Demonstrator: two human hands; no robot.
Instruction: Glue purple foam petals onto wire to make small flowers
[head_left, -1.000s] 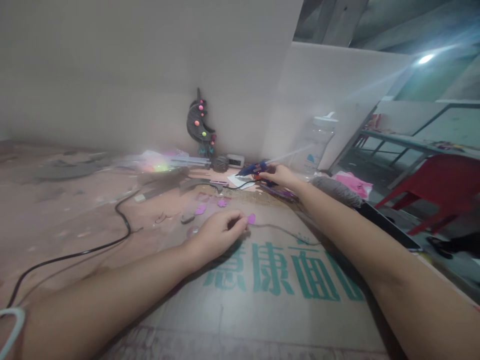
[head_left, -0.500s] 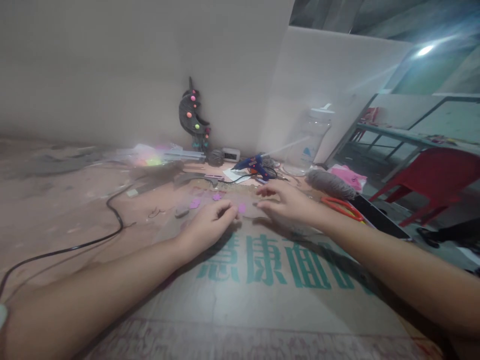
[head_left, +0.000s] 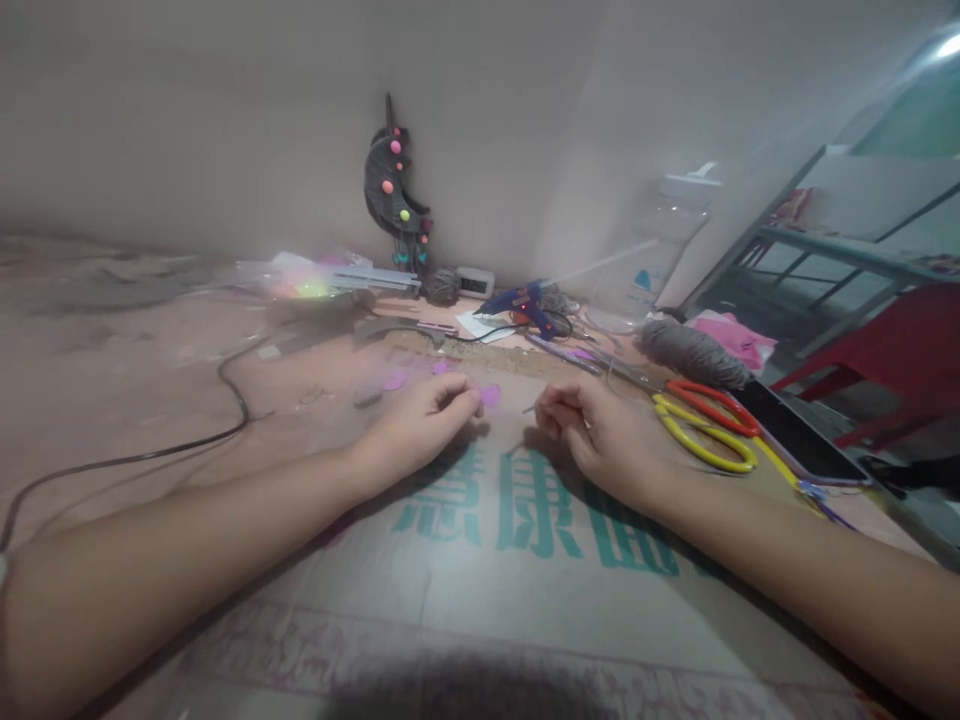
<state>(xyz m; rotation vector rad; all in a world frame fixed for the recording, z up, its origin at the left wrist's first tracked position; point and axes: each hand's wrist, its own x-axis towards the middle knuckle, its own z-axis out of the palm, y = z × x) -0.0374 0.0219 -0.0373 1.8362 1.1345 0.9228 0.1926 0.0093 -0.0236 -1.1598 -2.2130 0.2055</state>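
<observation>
My left hand [head_left: 435, 410] is closed in a pinch on a small purple cutout [head_left: 490, 395], which sticks out past the fingertips. To its right, my right hand [head_left: 581, 425] pinches a strand of grey yarn [head_left: 529, 408], whose short end points left toward the cutout. The two hands are apart, both above the printed cardboard [head_left: 480, 600]. Beyond the left hand lie a purple piece [head_left: 394, 379] and another purple cutout [head_left: 442, 368]. A blue glue gun [head_left: 517, 300] rests behind the hands, with its clear glue stick slanting up to the right.
Scissors with red and yellow handles [head_left: 705, 425], a phone [head_left: 802, 430] and a grey yarn ball [head_left: 690, 350] lie to the right. A clear bottle [head_left: 660, 260] stands behind. A decorated grey crescent [head_left: 386, 185] leans on the wall. A black cord [head_left: 135, 465] crosses the left side.
My right hand has let go of the glue gun, come back toward me and pinched the yarn. My left hand keeps the purple cutout. The scissors are now uncovered.
</observation>
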